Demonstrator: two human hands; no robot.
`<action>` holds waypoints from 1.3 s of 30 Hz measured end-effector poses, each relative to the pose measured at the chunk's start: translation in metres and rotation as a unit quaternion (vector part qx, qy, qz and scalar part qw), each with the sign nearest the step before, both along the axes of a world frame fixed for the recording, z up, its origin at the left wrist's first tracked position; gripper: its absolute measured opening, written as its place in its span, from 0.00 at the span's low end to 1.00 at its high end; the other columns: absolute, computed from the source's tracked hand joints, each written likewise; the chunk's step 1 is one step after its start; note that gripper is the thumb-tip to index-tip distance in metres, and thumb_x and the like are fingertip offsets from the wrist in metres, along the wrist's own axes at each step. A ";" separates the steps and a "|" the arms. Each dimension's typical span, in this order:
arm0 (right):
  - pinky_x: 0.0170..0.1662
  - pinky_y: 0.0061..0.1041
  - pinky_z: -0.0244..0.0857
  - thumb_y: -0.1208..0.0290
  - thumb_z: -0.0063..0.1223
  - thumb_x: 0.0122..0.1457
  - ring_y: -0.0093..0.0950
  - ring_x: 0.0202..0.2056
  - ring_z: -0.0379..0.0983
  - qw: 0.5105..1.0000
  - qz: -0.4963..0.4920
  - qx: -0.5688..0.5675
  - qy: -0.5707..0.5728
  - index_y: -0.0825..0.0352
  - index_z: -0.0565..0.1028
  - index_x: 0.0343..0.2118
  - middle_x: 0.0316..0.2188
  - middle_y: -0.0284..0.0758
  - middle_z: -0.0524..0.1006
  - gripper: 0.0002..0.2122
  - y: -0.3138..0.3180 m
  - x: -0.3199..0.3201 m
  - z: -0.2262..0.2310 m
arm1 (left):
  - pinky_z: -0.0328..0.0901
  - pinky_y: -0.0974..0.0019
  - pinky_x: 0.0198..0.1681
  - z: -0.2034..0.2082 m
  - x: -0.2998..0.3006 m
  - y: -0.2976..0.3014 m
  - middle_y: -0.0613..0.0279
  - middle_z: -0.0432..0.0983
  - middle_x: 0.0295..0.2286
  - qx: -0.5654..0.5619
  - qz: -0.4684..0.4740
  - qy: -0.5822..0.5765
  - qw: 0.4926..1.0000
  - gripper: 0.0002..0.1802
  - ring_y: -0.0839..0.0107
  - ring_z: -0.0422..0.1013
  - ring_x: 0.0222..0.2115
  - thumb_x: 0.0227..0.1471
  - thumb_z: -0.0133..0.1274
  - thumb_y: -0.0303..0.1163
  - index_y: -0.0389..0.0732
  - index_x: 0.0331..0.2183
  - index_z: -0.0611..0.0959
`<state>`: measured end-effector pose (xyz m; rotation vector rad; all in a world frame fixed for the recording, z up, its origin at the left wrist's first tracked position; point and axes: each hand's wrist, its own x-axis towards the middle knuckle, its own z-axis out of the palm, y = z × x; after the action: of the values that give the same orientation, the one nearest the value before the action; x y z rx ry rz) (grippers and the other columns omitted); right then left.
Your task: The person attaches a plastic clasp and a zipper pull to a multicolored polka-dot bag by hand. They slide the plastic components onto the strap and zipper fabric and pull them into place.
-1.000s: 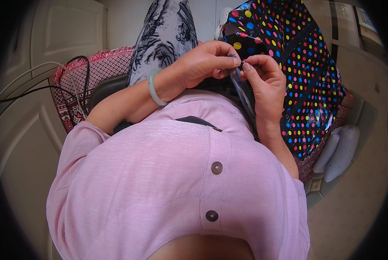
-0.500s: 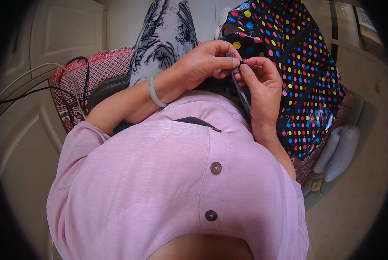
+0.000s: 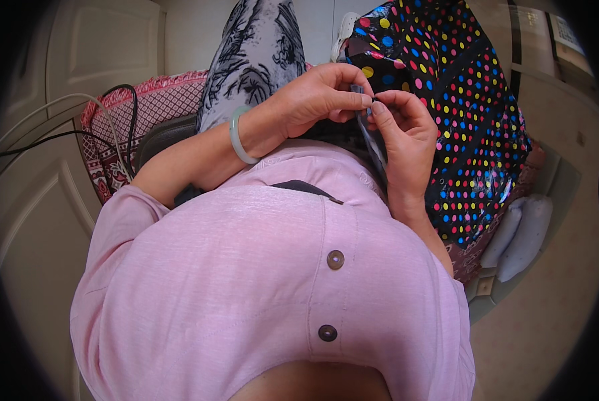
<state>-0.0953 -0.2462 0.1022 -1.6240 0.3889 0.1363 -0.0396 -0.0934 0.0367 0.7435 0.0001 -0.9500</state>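
A narrow dark grey strip [image 3: 372, 138] runs up past my right palm to my fingertips; whether it is fabric or plastic I cannot tell. Thumb and forefinger of my left hand [image 3: 325, 95] are pinched on its upper part, whose free end sticks up above the thumb. My right hand [image 3: 408, 130] meets them from the other side, its thumb and forefinger closed on a tiny black bit at the strip. The two sets of fingertips almost touch, and they cover most of that spot. A large black bag-like sheet with coloured dots [image 3: 476, 127] lies beside my right hand.
A red patterned cloth with fringe [image 3: 166, 87] covers the seat on the left, next to a dark rounded object [image 3: 162, 140]. Black and beige cables [image 3: 59, 137] loop there by cabinet doors [image 3: 102, 43]. Two pale grey rolls [image 3: 523, 237] lie at the right.
Almost nothing differs. Both hands keep their pinch at the same place, with only a slight shift of the right fingers and the strip.
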 end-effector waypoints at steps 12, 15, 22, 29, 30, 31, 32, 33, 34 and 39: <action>0.30 0.18 0.69 0.77 0.54 0.58 0.20 0.27 0.73 0.925 -0.096 0.334 0.156 0.69 0.73 0.36 0.27 0.34 0.75 0.05 -0.022 0.010 -0.004 | 0.61 0.80 0.26 0.001 0.001 0.001 0.65 0.73 0.28 -0.009 0.012 0.032 0.999 0.10 0.81 0.67 0.24 0.56 0.53 0.31 0.36 0.38 0.77; 0.30 0.18 0.69 0.77 0.53 0.58 0.20 0.28 0.73 0.918 -0.103 0.349 0.161 0.69 0.73 0.36 0.27 0.34 0.75 0.05 -0.023 0.010 -0.005 | 0.62 0.80 0.27 0.000 0.002 0.001 0.65 0.73 0.29 -0.030 0.008 0.030 0.999 0.09 0.81 0.68 0.25 0.56 0.52 0.30 0.35 0.38 0.77; 0.30 0.17 0.70 0.79 0.54 0.57 0.21 0.28 0.74 0.935 -0.085 0.312 0.147 0.69 0.73 0.36 0.29 0.36 0.76 0.05 -0.018 0.012 -0.003 | 0.62 0.80 0.27 -0.002 0.004 0.002 0.63 0.75 0.30 -0.029 -0.001 0.033 0.999 0.08 0.81 0.68 0.25 0.55 0.52 0.28 0.35 0.37 0.76; 0.30 0.16 0.70 0.81 0.55 0.55 0.20 0.28 0.74 0.954 -0.051 0.268 0.122 0.71 0.74 0.37 0.29 0.35 0.76 0.07 -0.015 0.011 -0.005 | 0.61 0.80 0.26 -0.004 0.003 0.002 0.63 0.75 0.28 -0.038 -0.001 0.042 0.998 0.08 0.80 0.68 0.24 0.54 0.54 0.29 0.36 0.36 0.76; 0.31 0.16 0.70 0.81 0.55 0.55 0.20 0.28 0.74 0.956 -0.047 0.261 0.122 0.71 0.74 0.37 0.29 0.35 0.76 0.07 -0.015 0.011 -0.004 | 0.61 0.80 0.25 -0.004 0.003 0.002 0.63 0.75 0.29 -0.037 -0.001 0.044 0.998 0.08 0.80 0.68 0.24 0.54 0.54 0.29 0.36 0.36 0.76; 0.31 0.15 0.70 0.82 0.55 0.55 0.19 0.28 0.74 0.959 -0.043 0.254 0.121 0.71 0.74 0.37 0.29 0.35 0.76 0.07 -0.015 0.012 -0.004 | 0.61 0.80 0.25 -0.005 0.003 0.002 0.63 0.75 0.28 -0.037 0.000 0.043 0.998 0.08 0.80 0.68 0.24 0.54 0.54 0.29 0.36 0.36 0.76; 0.31 0.15 0.70 0.82 0.55 0.55 0.19 0.28 0.74 0.962 -0.041 0.242 0.117 0.71 0.74 0.37 0.29 0.35 0.76 0.07 -0.014 0.012 -0.003 | 0.60 0.80 0.25 -0.005 0.003 0.002 0.62 0.75 0.28 -0.037 0.000 0.044 0.998 0.08 0.80 0.68 0.24 0.54 0.54 0.29 0.36 0.36 0.76; 0.31 0.15 0.69 0.82 0.55 0.55 0.19 0.28 0.74 0.966 -0.037 0.229 0.113 0.71 0.74 0.37 0.29 0.35 0.76 0.07 -0.013 0.013 -0.003 | 0.60 0.80 0.25 -0.005 0.003 0.002 0.62 0.75 0.28 -0.038 0.000 0.044 0.998 0.08 0.80 0.68 0.24 0.54 0.54 0.29 0.36 0.36 0.76; 0.31 0.14 0.69 0.83 0.54 0.55 0.19 0.28 0.74 0.969 -0.034 0.217 0.109 0.71 0.74 0.37 0.29 0.34 0.76 0.07 -0.012 0.013 -0.003 | 0.60 0.80 0.25 -0.006 0.003 0.002 0.62 0.75 0.28 -0.037 0.001 0.043 0.998 0.08 0.80 0.68 0.24 0.54 0.54 0.29 0.37 0.36 0.76; 0.31 0.14 0.69 0.82 0.55 0.54 0.19 0.28 0.74 0.981 -0.046 0.169 0.086 0.72 0.74 0.37 0.29 0.34 0.76 0.07 -0.010 0.012 -0.003 | 0.60 0.80 0.25 -0.007 0.004 0.002 0.62 0.75 0.27 -0.026 -0.003 0.040 0.999 0.08 0.80 0.68 0.23 0.53 0.55 0.29 0.37 0.36 0.76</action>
<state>-0.0834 -0.2557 0.0989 -1.2606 0.5420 0.2606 -0.0360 -0.0918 0.0299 0.6586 0.0429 -0.9806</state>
